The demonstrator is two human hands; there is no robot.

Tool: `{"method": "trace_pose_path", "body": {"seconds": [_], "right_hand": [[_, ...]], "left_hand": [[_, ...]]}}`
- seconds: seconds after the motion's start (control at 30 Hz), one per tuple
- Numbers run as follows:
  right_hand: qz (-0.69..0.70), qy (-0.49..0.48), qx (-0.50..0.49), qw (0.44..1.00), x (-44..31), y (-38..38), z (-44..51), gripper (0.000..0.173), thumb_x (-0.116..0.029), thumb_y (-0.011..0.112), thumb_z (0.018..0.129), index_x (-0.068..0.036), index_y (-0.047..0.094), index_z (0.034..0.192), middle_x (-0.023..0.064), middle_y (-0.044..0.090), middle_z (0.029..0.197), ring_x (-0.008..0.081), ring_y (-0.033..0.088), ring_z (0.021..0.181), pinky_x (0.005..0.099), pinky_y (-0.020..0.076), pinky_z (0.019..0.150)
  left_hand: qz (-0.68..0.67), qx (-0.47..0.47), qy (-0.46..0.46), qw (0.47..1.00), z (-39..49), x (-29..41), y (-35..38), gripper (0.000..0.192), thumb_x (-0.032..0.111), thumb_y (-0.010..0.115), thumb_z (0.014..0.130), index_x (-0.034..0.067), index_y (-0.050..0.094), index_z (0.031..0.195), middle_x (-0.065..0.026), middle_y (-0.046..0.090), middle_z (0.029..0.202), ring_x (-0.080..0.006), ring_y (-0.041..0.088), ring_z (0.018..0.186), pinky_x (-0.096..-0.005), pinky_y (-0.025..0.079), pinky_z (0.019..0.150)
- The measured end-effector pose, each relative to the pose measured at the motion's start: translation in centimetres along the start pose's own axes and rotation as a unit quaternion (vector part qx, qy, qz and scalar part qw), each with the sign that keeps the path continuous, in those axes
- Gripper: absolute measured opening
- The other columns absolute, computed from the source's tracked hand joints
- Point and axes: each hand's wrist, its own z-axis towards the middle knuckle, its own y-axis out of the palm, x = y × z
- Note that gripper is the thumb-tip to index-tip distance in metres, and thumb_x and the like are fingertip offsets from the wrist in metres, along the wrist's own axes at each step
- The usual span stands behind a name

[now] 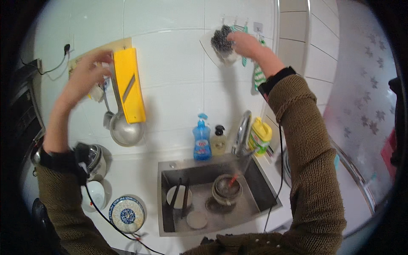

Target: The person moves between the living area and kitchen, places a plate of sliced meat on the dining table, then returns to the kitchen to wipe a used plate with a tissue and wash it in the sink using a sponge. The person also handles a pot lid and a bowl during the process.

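Observation:
My left hand (pixel 91 73) is raised at the wall with its fingers apart, just left of a yellow slicer (pixel 130 86) that hangs beside a metal skimmer (pixel 127 130). My right hand (pixel 244 44) reaches up to a grey scouring pad (pixel 222 40) among the wall hooks, its fingertips at the pad's right edge; whether they grip it cannot be told. Below, in the steel sink (pixel 220 228), stand a white bowl (pixel 179 197) with dark chopsticks across it and stacked bowls (pixel 227 189) with a red-handled utensil, near the faucet (pixel 244 132).
A blue soap bottle (pixel 202 142), a pump bottle (pixel 218 142) and a yellow jug (pixel 259 135) stand behind the sink. On the left counter are a patterned plate (pixel 127 215), a white bowl (pixel 95 195) and a lidded pot (pixel 97 165). Black cords hang near both arms.

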Motion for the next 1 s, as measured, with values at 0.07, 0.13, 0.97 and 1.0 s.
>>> {"method": "trace_pose_path", "body": {"seconds": [0.07, 0.13, 0.97, 1.0], "right_hand": [[0.028, 0.025, -0.034, 0.999, 1.1, 2.8, 1.3, 0.058, -0.013, 0.060, 0.078, -0.016, 0.039, 0.132, 0.0165, 0.032, 0.140, 0.0361, 0.049, 0.111, 0.0429, 0.0442, 0.090], [0.010, 0.001, 0.067, 0.998, 2.0, 6.3, 1.6, 0.062, -0.014, 0.060, 0.076, -0.019, 0.037, 0.133, 0.0171, 0.030, 0.141, 0.0387, 0.053, 0.105, 0.0470, 0.0458, 0.086], [0.734, 0.119, 0.189, 0.642, 8.3, 5.6, 1.8, 0.026, -0.011, 0.050, 0.085, 0.006, 0.056, 0.104, 0.0170, 0.063, 0.094, 0.0274, 0.061, 0.086, 0.0395, 0.0527, 0.072], [0.688, 0.103, 0.163, 0.699, 8.3, 3.8, -0.6, 0.030, -0.013, 0.050, 0.087, 0.008, 0.054, 0.107, 0.0172, 0.063, 0.096, 0.0260, 0.061, 0.087, 0.0383, 0.0539, 0.072]], "left_hand": [[0.035, -0.040, 0.001, 0.999, 0.0, 1.8, 3.5, 0.043, 0.005, 0.051, 0.081, 0.000, 0.047, 0.124, -0.0120, 0.056, 0.111, -0.0158, 0.058, 0.086, -0.0265, 0.050, 0.072], [0.050, -0.066, -0.009, 0.996, -0.3, 3.0, 6.1, 0.042, -0.001, 0.050, 0.081, -0.002, 0.047, 0.123, -0.0122, 0.056, 0.110, -0.0148, 0.057, 0.081, -0.0251, 0.051, 0.070], [-0.125, -0.125, -0.031, 0.984, -1.3, 0.1, 15.7, 0.034, 0.005, 0.053, 0.085, 0.002, 0.053, 0.119, -0.0079, 0.059, 0.109, -0.0143, 0.059, 0.088, -0.0266, 0.049, 0.077], [-0.109, -0.130, 0.003, 0.985, -0.9, 0.3, 16.4, 0.035, 0.007, 0.053, 0.086, 0.004, 0.053, 0.120, -0.0072, 0.059, 0.112, -0.0137, 0.059, 0.088, -0.0261, 0.049, 0.077]]}}
